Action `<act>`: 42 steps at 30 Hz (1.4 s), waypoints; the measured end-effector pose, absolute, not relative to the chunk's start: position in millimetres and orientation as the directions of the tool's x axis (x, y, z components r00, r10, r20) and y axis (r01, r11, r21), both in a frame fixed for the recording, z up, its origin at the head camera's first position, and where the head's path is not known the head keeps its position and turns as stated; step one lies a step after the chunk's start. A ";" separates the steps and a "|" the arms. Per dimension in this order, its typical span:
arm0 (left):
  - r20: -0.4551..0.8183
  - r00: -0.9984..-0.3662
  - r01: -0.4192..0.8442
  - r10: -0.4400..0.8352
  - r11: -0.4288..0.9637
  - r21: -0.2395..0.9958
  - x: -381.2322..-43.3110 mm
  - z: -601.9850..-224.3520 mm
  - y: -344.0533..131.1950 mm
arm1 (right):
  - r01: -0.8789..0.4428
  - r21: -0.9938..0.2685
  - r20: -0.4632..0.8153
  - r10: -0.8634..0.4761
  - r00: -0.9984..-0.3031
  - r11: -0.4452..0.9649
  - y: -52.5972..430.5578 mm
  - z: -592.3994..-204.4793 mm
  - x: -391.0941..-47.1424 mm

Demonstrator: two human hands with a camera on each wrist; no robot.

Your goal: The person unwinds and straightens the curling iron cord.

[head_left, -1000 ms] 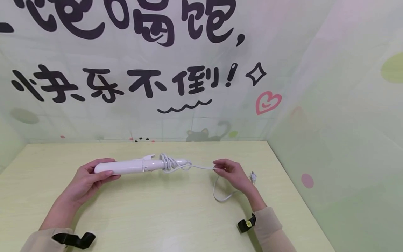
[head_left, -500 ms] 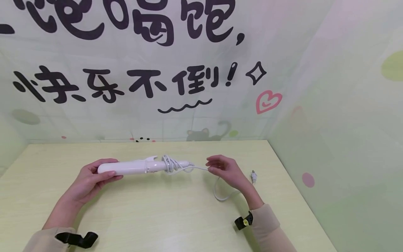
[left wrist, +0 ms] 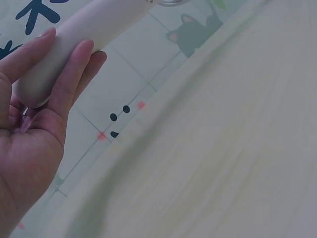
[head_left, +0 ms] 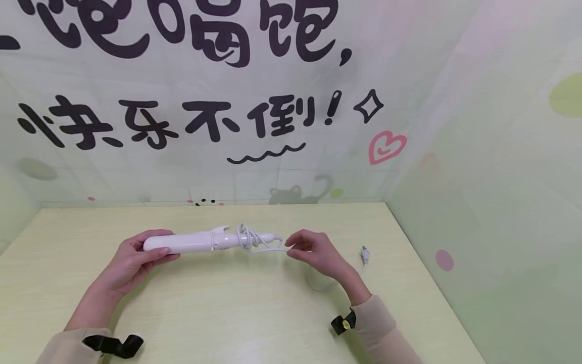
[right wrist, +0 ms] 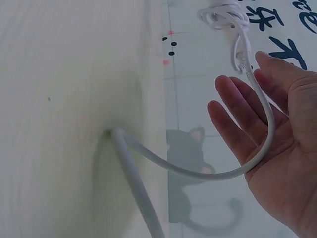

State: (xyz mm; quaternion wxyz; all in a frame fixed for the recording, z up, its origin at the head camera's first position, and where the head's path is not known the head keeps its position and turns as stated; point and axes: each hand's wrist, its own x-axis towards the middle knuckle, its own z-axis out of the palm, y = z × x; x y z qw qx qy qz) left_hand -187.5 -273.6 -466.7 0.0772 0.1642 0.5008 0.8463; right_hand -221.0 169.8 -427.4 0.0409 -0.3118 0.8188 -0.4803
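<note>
A white curling iron (head_left: 191, 243) is held level above the table, its rounded barrel end to the left and a small lever standing up near its middle. My left hand (head_left: 132, 260) grips that barrel end, thumb on the near side and fingers behind, as the left wrist view also shows. White cord (head_left: 249, 238) is wound in loose loops round the handle. My right hand (head_left: 320, 254) holds the cord near the handle's end between thumb and forefinger. In the right wrist view, the cord (right wrist: 267, 124) crosses the palm and the other fingers extend loosely.
The cord's two-pin plug (head_left: 365, 254) lies right of my right forearm on the pale wooden table (head_left: 218, 313). A printed wall sheet (head_left: 204, 177) stands behind the table, and another pale sheet (head_left: 491, 202) along its right side. Both wrists carry black straps with cameras.
My right hand has moved left, closer to the wound handle, and the stretch of cord between them has shortened. My left hand and the curling iron have shifted slightly right.
</note>
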 end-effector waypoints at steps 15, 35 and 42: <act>0.210 -0.932 0.036 0.294 -0.504 0.863 -187.2 -468.9 -274.6 | -0.488 -0.774 0.229 -0.541 -0.809 0.403 164.6 -435.7 -217.4; 0.256 -0.928 0.071 0.272 -0.544 0.836 -184.4 -470.3 -286.8 | -0.439 -0.768 0.212 -0.462 -0.861 0.467 197.8 -434.5 -230.0; 0.246 -0.927 0.061 0.283 -0.533 0.844 -182.6 -470.8 -290.2 | -0.418 -0.770 0.218 -0.417 -0.883 0.482 213.3 -430.7 -235.4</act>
